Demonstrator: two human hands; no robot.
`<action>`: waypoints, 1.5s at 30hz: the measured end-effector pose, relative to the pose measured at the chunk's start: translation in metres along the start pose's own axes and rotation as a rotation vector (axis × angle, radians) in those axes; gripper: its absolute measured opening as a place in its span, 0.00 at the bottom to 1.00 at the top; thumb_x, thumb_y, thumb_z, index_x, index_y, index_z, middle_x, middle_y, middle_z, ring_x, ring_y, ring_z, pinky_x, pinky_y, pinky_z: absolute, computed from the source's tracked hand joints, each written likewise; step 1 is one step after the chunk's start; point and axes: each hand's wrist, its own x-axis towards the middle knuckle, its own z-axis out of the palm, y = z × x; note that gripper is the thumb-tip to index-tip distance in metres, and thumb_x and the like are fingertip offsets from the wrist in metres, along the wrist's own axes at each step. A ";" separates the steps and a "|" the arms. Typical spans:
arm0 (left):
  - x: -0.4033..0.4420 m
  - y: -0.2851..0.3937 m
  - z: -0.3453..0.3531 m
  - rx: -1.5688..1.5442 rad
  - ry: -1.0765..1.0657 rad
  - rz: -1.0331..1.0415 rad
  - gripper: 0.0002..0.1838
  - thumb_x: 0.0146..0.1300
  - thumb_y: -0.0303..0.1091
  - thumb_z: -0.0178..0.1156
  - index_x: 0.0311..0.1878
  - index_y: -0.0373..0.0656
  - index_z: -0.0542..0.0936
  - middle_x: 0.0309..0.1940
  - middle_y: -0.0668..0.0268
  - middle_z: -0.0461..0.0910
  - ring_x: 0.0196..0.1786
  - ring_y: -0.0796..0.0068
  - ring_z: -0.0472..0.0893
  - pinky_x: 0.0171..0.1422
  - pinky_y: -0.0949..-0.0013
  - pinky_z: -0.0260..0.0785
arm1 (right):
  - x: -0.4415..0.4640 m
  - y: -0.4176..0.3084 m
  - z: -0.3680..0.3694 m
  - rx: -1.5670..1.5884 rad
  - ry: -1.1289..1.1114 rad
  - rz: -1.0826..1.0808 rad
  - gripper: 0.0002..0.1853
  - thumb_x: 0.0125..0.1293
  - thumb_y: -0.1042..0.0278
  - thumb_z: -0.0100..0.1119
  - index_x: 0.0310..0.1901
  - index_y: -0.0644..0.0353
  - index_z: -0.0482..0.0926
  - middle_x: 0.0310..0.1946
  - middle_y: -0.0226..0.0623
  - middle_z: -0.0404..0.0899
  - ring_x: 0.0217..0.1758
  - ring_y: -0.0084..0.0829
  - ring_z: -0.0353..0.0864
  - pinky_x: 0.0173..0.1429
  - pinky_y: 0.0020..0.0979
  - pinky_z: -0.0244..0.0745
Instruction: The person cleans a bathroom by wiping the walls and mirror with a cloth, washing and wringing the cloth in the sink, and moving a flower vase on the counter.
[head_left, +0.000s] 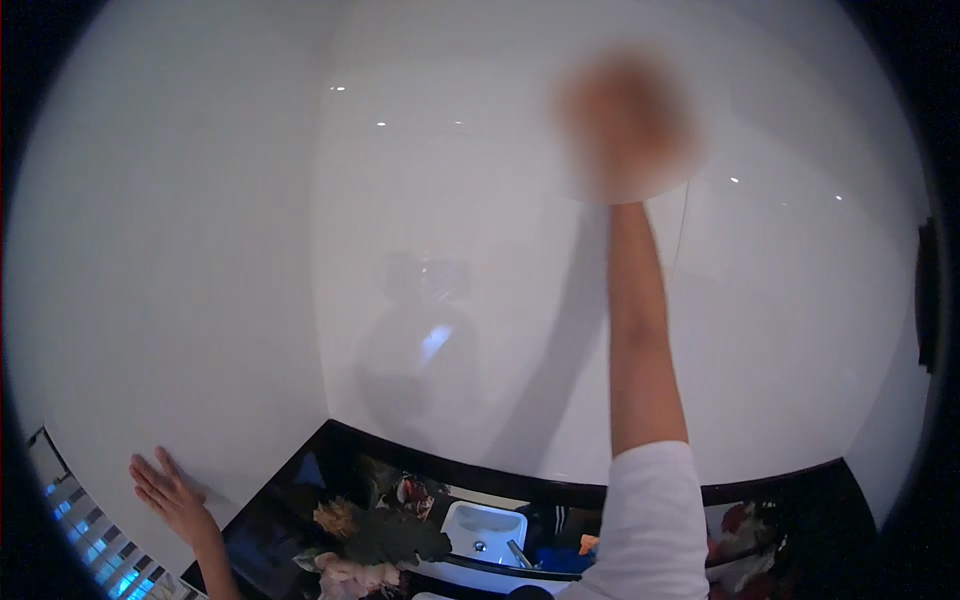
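Observation:
My right arm stretches up in front of a glossy white wall (pixel 480 260), its sleeve white. At its end my right hand (pixel 628 120) is only a brownish blur, so neither its fingers nor anything in it can be made out. Low on the left, my left hand (pixel 175 500) lies flat against the plain side wall (pixel 170 250), fingers stretched out and somewhat apart, with nothing visible in it. A shadow of the raised arm falls across the white wall.
Along the bottom runs a dark, black-edged surface (pixel 385 443). A white sink (pixel 487 521) with a tap (pixel 519 554), flowers (pixel 350 575) and dark leaves (pixel 395 538) show there. Blue-lit slatted blinds (pixel 100 540) are at lower left, a black object (pixel 926 295) at far right.

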 end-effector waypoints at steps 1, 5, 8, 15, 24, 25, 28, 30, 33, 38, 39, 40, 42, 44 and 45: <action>0.000 0.001 0.000 -0.006 0.010 0.008 0.61 0.32 0.42 0.71 0.71 0.50 0.45 0.70 0.53 0.43 0.72 0.56 0.46 0.74 0.59 0.43 | 0.009 -0.035 0.015 -0.044 -0.020 -0.094 0.16 0.54 0.62 0.51 0.42 0.61 0.73 0.43 0.42 0.74 0.48 0.38 0.72 0.50 0.38 0.68; 0.001 0.007 -0.008 0.045 -0.116 -0.046 0.64 0.28 0.45 0.72 0.71 0.51 0.44 0.71 0.54 0.44 0.72 0.58 0.47 0.73 0.61 0.45 | -0.007 -0.140 0.095 0.001 -0.083 -0.342 0.12 0.57 0.69 0.45 0.36 0.64 0.78 0.39 0.42 0.79 0.43 0.37 0.78 0.47 0.38 0.73; 0.002 -0.001 -0.008 0.112 0.032 0.036 0.65 0.28 0.48 0.72 0.71 0.52 0.43 0.71 0.55 0.44 0.72 0.60 0.49 0.72 0.63 0.48 | -0.087 -0.154 0.052 0.635 -0.266 -0.125 0.16 0.52 0.65 0.57 0.41 0.64 0.75 0.42 0.35 0.77 0.46 0.30 0.75 0.52 0.32 0.70; -0.011 -0.009 0.012 0.318 0.059 0.095 0.56 0.42 0.51 0.64 0.72 0.55 0.41 0.72 0.61 0.44 0.73 0.64 0.47 0.73 0.62 0.38 | -0.127 0.169 -0.085 0.396 -0.370 0.282 0.18 0.65 0.55 0.45 0.44 0.63 0.73 0.43 0.41 0.73 0.50 0.34 0.71 0.51 0.33 0.68; 0.022 0.152 -0.114 -0.186 -0.193 -0.063 0.52 0.48 0.47 0.66 0.71 0.61 0.43 0.72 0.63 0.37 0.72 0.52 0.42 0.65 0.37 0.46 | -0.209 0.374 -0.157 -0.125 0.098 0.248 0.19 0.58 0.55 0.50 0.42 0.64 0.75 0.36 0.38 0.78 0.39 0.36 0.76 0.42 0.38 0.69; 0.028 0.184 -0.141 -0.249 -0.162 -0.028 0.50 0.49 0.49 0.64 0.71 0.60 0.43 0.72 0.63 0.37 0.73 0.52 0.42 0.65 0.36 0.45 | -0.214 0.336 -0.134 -0.078 0.053 0.224 0.19 0.58 0.55 0.50 0.42 0.64 0.75 0.36 0.38 0.78 0.39 0.36 0.76 0.43 0.38 0.69; 0.035 0.266 -0.233 -0.459 -0.051 0.058 0.45 0.55 0.51 0.58 0.71 0.57 0.44 0.72 0.63 0.36 0.73 0.51 0.40 0.65 0.34 0.41 | -0.243 0.179 -0.077 0.146 -0.146 0.031 0.19 0.57 0.55 0.51 0.42 0.63 0.75 0.36 0.38 0.78 0.39 0.36 0.75 0.44 0.37 0.68; 0.033 0.308 -0.285 -0.637 0.011 0.076 0.44 0.56 0.51 0.57 0.71 0.57 0.43 0.72 0.64 0.36 0.73 0.51 0.39 0.65 0.32 0.40 | -0.277 0.082 -0.060 0.336 -0.308 -0.183 0.19 0.57 0.55 0.51 0.42 0.63 0.75 0.36 0.38 0.78 0.40 0.36 0.75 0.44 0.37 0.68; 0.033 0.317 -0.311 -0.749 0.051 0.132 0.43 0.58 0.49 0.55 0.71 0.56 0.43 0.73 0.65 0.35 0.73 0.52 0.38 0.65 0.31 0.38 | -0.312 0.047 -0.077 0.670 -0.444 -0.335 0.19 0.56 0.55 0.52 0.41 0.62 0.75 0.36 0.38 0.78 0.40 0.35 0.75 0.45 0.37 0.68; 0.018 0.221 -0.234 -0.483 0.174 0.155 0.41 0.58 0.42 0.57 0.71 0.61 0.46 0.73 0.70 0.38 0.73 0.55 0.41 0.64 0.29 0.38 | -0.354 0.227 -0.122 0.777 -0.534 0.225 0.19 0.55 0.55 0.53 0.41 0.61 0.75 0.36 0.38 0.77 0.41 0.35 0.75 0.46 0.36 0.68; 0.008 0.191 -0.215 -0.422 0.184 0.155 0.41 0.58 0.42 0.57 0.71 0.62 0.46 0.73 0.71 0.39 0.73 0.55 0.40 0.64 0.29 0.37 | -0.364 0.282 -0.141 0.611 -0.477 0.313 0.19 0.55 0.54 0.53 0.41 0.61 0.75 0.36 0.38 0.77 0.42 0.35 0.75 0.47 0.36 0.68; -0.004 0.163 -0.201 -0.431 0.228 0.161 0.40 0.59 0.42 0.56 0.71 0.62 0.47 0.73 0.71 0.39 0.73 0.55 0.40 0.64 0.29 0.36 | -0.374 0.332 -0.163 0.422 -0.391 0.366 0.18 0.55 0.54 0.53 0.41 0.61 0.75 0.36 0.38 0.77 0.42 0.35 0.75 0.47 0.36 0.68; -0.024 0.118 -0.146 -0.348 0.136 0.117 0.37 0.62 0.45 0.53 0.71 0.62 0.47 0.72 0.69 0.40 0.73 0.53 0.40 0.64 0.29 0.36 | -0.393 0.407 -0.208 0.091 -0.205 0.424 0.18 0.54 0.54 0.54 0.40 0.60 0.75 0.36 0.39 0.77 0.42 0.35 0.74 0.47 0.36 0.68; -0.043 0.087 -0.116 -0.256 0.058 0.022 0.33 0.65 0.48 0.48 0.70 0.62 0.48 0.72 0.67 0.41 0.73 0.51 0.41 0.64 0.29 0.36 | -0.420 0.437 -0.238 -0.143 -0.079 0.500 0.18 0.54 0.54 0.54 0.40 0.60 0.75 0.36 0.39 0.77 0.43 0.35 0.74 0.48 0.35 0.68; -0.044 0.086 -0.113 -0.271 0.084 0.047 0.32 0.66 0.51 0.46 0.70 0.61 0.48 0.72 0.65 0.42 0.72 0.49 0.42 0.64 0.29 0.36 | -0.437 0.433 -0.241 -0.215 -0.050 0.547 0.18 0.53 0.54 0.54 0.40 0.60 0.75 0.36 0.39 0.77 0.43 0.35 0.74 0.48 0.35 0.68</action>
